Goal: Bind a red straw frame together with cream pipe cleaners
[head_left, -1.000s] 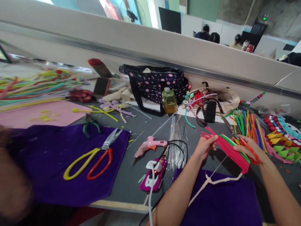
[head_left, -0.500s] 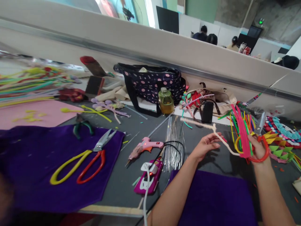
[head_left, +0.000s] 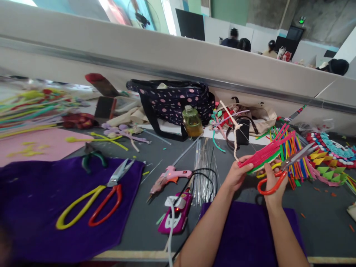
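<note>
A bundle of pink and green strips (head_left: 265,151) is pinched at its left end by my left hand (head_left: 238,174), thumb on top. From that same end a bent cream fuzzy stem (head_left: 236,142) rises up and to the left. My right hand (head_left: 274,181) grips scissors (head_left: 297,156) with one red and one yellow handle, their blades pointing up and right, slightly apart. The right fingers lie close to the underside of the strips; whether they touch them I cannot tell. Beyond the blades lies a pile of multicoloured strips (head_left: 292,148).
Left of my arms lie a pink glue gun (head_left: 169,176), a magenta device (head_left: 176,218) with cables and clear thin sticks (head_left: 204,167). Further left, large scissors (head_left: 114,181) and pliers (head_left: 94,157) rest on purple cloth (head_left: 33,207). A bottle (head_left: 192,122) stands before a dotted bag (head_left: 172,100).
My left hand has closed on the left end of the strips. The right hand has moved left, now holding the scissors with blades up-right. The cream stem has swung more upright.
</note>
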A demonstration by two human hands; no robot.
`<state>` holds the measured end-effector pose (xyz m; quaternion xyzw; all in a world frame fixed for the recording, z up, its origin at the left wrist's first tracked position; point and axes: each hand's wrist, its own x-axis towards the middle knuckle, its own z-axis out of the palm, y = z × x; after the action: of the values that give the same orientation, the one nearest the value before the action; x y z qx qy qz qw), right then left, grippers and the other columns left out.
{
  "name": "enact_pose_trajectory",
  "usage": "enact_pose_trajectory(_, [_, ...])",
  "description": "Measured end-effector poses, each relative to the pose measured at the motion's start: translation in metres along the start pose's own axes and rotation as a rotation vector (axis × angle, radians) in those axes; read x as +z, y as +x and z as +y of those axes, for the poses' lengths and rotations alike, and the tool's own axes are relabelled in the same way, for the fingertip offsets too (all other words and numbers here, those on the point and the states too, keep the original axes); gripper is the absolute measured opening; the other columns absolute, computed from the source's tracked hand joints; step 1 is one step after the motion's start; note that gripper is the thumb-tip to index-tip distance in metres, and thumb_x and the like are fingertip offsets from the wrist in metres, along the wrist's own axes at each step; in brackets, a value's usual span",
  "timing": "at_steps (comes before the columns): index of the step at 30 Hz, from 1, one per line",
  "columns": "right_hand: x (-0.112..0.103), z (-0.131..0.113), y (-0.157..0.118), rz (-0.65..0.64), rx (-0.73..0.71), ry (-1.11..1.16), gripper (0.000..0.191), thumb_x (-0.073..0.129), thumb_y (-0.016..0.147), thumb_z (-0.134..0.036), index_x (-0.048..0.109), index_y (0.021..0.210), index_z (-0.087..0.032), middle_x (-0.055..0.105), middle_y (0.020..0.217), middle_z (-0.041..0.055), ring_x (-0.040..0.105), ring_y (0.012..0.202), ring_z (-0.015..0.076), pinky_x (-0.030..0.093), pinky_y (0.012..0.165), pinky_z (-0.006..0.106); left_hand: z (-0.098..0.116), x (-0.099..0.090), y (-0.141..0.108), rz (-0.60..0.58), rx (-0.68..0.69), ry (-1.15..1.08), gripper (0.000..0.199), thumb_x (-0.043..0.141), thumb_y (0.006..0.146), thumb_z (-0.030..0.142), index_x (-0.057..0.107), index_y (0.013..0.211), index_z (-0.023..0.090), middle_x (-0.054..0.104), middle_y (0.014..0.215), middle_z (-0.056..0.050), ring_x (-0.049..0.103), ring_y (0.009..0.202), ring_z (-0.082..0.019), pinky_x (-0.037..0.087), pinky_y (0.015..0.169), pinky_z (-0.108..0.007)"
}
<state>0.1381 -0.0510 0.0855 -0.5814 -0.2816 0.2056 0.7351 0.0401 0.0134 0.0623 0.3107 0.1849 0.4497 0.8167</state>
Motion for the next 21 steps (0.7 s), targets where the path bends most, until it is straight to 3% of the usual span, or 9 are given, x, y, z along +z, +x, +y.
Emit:
enact_pose_trajectory(6, [-0.026,-0.012,0.028,-0.019,-0.031,0.065,0.041,0.075,0.069,-0.035,0.050,0.098,-0.022,0.056,0.081,-0.0040,0.057,0.057,0.0097,0.051,0.055,0.026,0.016,-0.014,0.000,-0.036,-0.112,0.045,0.039,0.085,0.055,0.019,0.072,0.091,0.010,0.072,0.084,-0.009,0.066,0.070,-0.016,0.050,0.071,-0.025])
enact_pose_trajectory(9, [-0.030,-0.010,0.033,-0.050,-0.009,0.083,0.040,0.076,0.067,-0.033,0.051,0.095,-0.022,0.055,0.078,-0.0049,0.057,0.056,0.0096,0.050,0.052,0.025,0.018,-0.015,-0.001,-0.072,-0.141,0.044,0.042,0.084,0.057,0.021,0.071,0.096,0.009,0.072,0.089,-0.011,0.066,0.070,-0.018,0.052,0.067,-0.028])
enact_pose_trajectory(13, [-0.023,-0.001,0.028,0.017,-0.003,0.121,0.038,0.075,0.067,-0.031,0.051,0.095,-0.022,0.055,0.077,-0.0049,0.058,0.058,0.0101,0.053,0.056,0.026,0.008,-0.009,0.000,-0.015,-0.102,-0.122,0.051,0.084,0.058,0.025,0.069,0.104,0.011,0.071,0.102,-0.013,0.068,0.080,-0.021,0.054,0.072,-0.030])
enact_pose_trajectory(16, [-0.014,0.004,0.023,0.067,0.021,0.147,0.038,0.075,0.066,-0.033,0.052,0.094,-0.021,0.058,0.076,-0.0037,0.058,0.058,0.0113,0.054,0.057,0.027,-0.005,-0.001,0.001,-0.009,-0.039,-0.241,0.047,0.086,0.056,0.025,0.069,0.099,0.015,0.073,0.092,-0.008,0.069,0.086,-0.022,0.053,0.083,-0.034])
enact_pose_trajectory(18, [-0.010,0.006,0.019,0.076,0.045,0.158,0.038,0.075,0.066,-0.034,0.053,0.093,-0.021,0.059,0.077,-0.0024,0.059,0.059,0.0119,0.054,0.056,0.027,-0.014,0.003,0.003,-0.060,-0.045,-0.240,0.044,0.086,0.057,0.024,0.069,0.096,0.014,0.073,0.094,-0.009,0.068,0.094,-0.025,0.050,0.091,-0.039])
enact_pose_trajectory(21, [-0.004,0.009,0.014,0.043,0.062,0.162,0.038,0.075,0.067,-0.034,0.052,0.095,-0.022,0.060,0.080,-0.0020,0.060,0.062,0.0122,0.054,0.057,0.027,-0.021,0.005,0.004,0.004,-0.064,-0.225,0.040,0.082,0.064,0.033,0.069,0.095,0.012,0.073,0.095,-0.012,0.068,0.094,-0.027,0.051,0.090,-0.041])
